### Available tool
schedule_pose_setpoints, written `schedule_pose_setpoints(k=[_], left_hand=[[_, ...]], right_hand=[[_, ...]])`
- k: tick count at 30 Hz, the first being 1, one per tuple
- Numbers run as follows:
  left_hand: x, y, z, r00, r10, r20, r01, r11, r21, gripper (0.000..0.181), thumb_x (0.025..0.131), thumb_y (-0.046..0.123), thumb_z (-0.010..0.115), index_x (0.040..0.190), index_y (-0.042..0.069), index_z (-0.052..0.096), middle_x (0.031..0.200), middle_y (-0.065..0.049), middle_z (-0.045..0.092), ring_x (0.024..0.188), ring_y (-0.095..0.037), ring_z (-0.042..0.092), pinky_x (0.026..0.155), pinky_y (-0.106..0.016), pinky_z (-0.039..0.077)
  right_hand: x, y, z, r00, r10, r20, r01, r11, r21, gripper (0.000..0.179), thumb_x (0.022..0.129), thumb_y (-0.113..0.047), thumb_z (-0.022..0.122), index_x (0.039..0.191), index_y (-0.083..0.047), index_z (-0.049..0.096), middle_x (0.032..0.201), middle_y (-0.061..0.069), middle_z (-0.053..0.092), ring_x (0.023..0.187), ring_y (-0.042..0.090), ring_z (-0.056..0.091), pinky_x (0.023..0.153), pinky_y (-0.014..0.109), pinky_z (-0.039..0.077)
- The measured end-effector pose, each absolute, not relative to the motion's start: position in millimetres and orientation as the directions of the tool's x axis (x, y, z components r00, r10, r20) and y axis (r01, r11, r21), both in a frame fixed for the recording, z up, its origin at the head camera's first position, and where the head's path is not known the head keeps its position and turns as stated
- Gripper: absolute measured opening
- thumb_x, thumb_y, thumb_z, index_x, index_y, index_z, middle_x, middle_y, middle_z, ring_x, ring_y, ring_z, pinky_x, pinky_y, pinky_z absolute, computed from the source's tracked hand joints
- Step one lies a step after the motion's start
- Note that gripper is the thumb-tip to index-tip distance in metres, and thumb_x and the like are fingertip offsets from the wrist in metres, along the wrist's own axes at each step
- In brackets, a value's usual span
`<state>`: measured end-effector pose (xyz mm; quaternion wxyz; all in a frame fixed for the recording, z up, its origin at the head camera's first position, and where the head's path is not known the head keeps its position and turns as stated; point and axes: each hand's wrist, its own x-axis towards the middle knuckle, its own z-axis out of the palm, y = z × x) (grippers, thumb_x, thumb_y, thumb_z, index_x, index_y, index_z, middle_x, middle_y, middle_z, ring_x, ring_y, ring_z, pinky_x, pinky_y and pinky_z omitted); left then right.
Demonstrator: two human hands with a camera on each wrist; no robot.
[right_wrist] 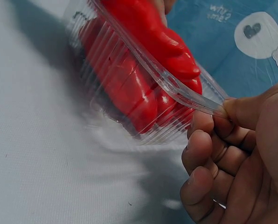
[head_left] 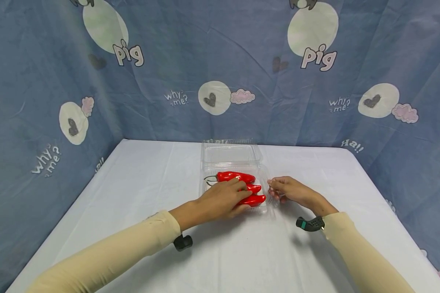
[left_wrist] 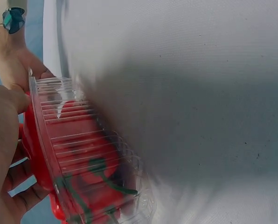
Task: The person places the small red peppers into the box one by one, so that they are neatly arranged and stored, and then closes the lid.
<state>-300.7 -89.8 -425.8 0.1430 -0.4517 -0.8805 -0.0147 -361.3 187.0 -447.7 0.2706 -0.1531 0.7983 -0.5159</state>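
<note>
A clear plastic clamshell box (right_wrist: 195, 101) sits on the table with its hinged lid (head_left: 231, 154) laid back. Several glossy red peppers with green stems are in it, heaped above the rim in the wrist views. The back pepper (head_left: 238, 176) and middle pepper (head_left: 256, 189) lie side by side in the head view. My left hand (head_left: 221, 199) reaches over the box, fingers and thumb bent round the front pepper (head_left: 256, 200). At the box's right edge, my right hand (head_left: 293, 190) pinches the rim between thumb and forefinger, its other fingers curled below.
A white cloth covers the table (head_left: 150, 175) under the box. Blue printed fabric (head_left: 161, 61) hangs behind and at both sides. Dark bands (head_left: 310, 224) with small devices are worn on both wrists below beige sleeves.
</note>
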Motion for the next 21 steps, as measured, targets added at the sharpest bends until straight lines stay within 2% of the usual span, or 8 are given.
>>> schedule_pose_setpoints(k=[4,11,18,21], left_hand=[[-300,-93,-424,-0.554,0.782,0.285,0.802,0.593,-0.071,0.039,0.095,0.041,0.066,0.126,0.017,0.069,0.12,0.002,0.065,0.113,-0.016,0.057,0.092,-0.031,0.053],[-299,-104,-418,-0.59,0.757,0.28,0.791,0.612,0.01,0.037,0.096,0.044,0.065,0.125,0.021,0.069,0.116,0.004,0.064,0.107,-0.012,0.057,0.086,-0.03,0.055],[-302,-117,-408,-0.664,0.706,0.247,0.742,0.662,0.103,0.037,0.097,0.045,0.062,0.123,0.019,0.069,0.118,0.005,0.065,0.112,-0.012,0.059,0.091,-0.034,0.055],[-304,-125,-405,-0.699,0.672,0.244,0.713,0.681,0.165,0.037,0.097,0.044,0.063,0.123,0.018,0.069,0.114,0.005,0.066,0.105,-0.011,0.059,0.083,-0.031,0.056]], right_hand=[[-362,186,-447,-0.807,-0.524,-0.272,0.028,0.425,-0.905,0.033,0.109,-0.028,0.045,0.096,0.0,0.059,0.08,0.006,0.056,0.073,0.017,0.053,0.063,0.03,0.044],[-362,186,-449,-0.811,-0.517,-0.273,0.029,0.431,-0.902,0.035,0.109,-0.031,0.045,0.095,-0.002,0.059,0.079,0.005,0.056,0.073,0.018,0.053,0.064,0.03,0.044],[-360,185,-451,-0.827,-0.482,-0.289,0.053,0.444,-0.894,0.034,0.109,-0.031,0.044,0.095,-0.004,0.058,0.08,0.005,0.057,0.074,0.018,0.054,0.065,0.031,0.045],[-358,184,-451,-0.833,-0.472,-0.288,0.058,0.444,-0.894,0.035,0.109,-0.031,0.043,0.095,-0.003,0.058,0.079,0.005,0.056,0.073,0.019,0.054,0.065,0.032,0.045]])
